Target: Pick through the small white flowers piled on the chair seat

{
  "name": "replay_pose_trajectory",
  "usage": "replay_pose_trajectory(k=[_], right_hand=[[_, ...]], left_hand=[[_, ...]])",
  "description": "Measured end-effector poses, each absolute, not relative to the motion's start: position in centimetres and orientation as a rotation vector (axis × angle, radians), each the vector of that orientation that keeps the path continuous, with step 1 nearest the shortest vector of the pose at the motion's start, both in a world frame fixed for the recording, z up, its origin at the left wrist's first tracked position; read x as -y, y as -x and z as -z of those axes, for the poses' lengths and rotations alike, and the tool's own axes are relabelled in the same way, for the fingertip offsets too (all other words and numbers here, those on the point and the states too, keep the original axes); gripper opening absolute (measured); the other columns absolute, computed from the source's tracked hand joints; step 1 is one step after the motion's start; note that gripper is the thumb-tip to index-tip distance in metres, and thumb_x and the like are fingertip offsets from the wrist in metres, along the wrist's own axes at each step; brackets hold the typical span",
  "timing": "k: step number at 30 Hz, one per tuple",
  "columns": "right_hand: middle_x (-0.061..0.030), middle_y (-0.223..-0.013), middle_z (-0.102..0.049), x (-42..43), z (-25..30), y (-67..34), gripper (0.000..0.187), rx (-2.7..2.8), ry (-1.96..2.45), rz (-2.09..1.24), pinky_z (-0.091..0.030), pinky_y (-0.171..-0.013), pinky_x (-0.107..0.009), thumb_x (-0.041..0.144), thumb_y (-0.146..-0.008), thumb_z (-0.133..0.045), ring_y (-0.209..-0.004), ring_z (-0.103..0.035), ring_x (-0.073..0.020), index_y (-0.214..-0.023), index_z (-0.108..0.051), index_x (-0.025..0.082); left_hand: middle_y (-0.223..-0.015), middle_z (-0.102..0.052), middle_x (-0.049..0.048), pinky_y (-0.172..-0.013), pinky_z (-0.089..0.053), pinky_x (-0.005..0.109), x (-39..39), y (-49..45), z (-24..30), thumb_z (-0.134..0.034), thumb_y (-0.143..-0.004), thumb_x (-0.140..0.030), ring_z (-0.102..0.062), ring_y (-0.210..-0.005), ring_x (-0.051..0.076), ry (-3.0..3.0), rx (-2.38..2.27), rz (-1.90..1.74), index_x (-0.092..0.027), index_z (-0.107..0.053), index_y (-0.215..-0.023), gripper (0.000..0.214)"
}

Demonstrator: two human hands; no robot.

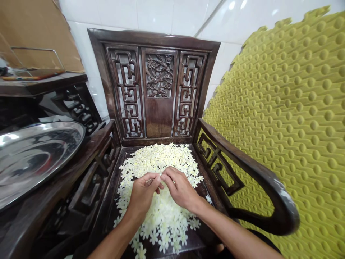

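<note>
Pale yellow-white flowers [161,230], small and several-petalled, lie in a thick heap across the dark wooden chair seat [201,244]. Just above the middle of the heap, my left hand [145,189] and my right hand [179,187] meet with their fingertips touching. Thumb and fingers of both are pinched together. A tiny whitish bit shows where the tips join, too small to name. Some blossoms behind and beneath the hands are hidden by them.
The chair has a carved backrest [159,117] and curved armrests [269,180] on both sides. At the left, a shiny metal tray [72,138] stands beside the chair. A yellow bumpy foam mat [296,108] leans at the right. White tiles [115,10] cover the wall.
</note>
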State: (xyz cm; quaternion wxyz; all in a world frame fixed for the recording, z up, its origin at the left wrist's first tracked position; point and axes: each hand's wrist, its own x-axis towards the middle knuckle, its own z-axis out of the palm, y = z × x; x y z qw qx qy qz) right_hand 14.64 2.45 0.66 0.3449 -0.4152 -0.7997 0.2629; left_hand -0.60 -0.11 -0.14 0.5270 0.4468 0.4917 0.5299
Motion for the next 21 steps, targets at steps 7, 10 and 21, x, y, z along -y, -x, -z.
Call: replay_pose_trajectory(k=[7, 10, 21], right_hand=[[0.0027, -0.064, -0.045, -3.2, -0.4, -14.8, 0.039, 2.096, 1.111, -0.655, -0.032, -0.063, -0.027, 0.030, -0.104, -0.035, -0.063, -0.045, -0.0143, -0.067, -0.040, 0.021], [0.0021, -0.067, -0.046, -3.3, -0.3, -14.9, 0.040, 2.081, 1.092, -0.721, -0.032, -0.064, -0.027, 0.035, -0.105, -0.035, -0.064, -0.046, -0.0140, -0.068, -0.043, 0.020], [0.0013, -0.067, -0.055, -4.1, -1.1, -15.3, 0.038, 1.560, 0.991, -1.359, -0.039, -0.065, -0.027, 0.053, -0.087, -0.064, -0.066, -0.050, -0.0141, -0.073, -0.066, 0.017]], left_hand=[[-0.070, -0.070, 0.0033, -0.065, -0.053, 0.027, 0.6, 0.0, -0.3, -0.071, -0.080, -0.038, -0.065, -0.065, 0.016, -1.012, -1.071, -1.207, -0.015, -0.068, -0.084, 0.024], [-0.071, -0.073, 0.0036, -0.069, -0.056, 0.031, 0.5, 0.1, -0.4, -0.074, -0.077, -0.035, -0.070, -0.068, 0.019, -1.004, -1.083, -1.202, -0.016, -0.066, -0.087, 0.024], [-0.066, -0.073, 0.0010, -0.072, -0.056, 0.029, -0.1, 0.6, -0.5, -0.075, -0.075, -0.029, -0.070, -0.066, 0.016, -0.961, -1.176, -1.309, -0.016, -0.064, -0.082, 0.019]])
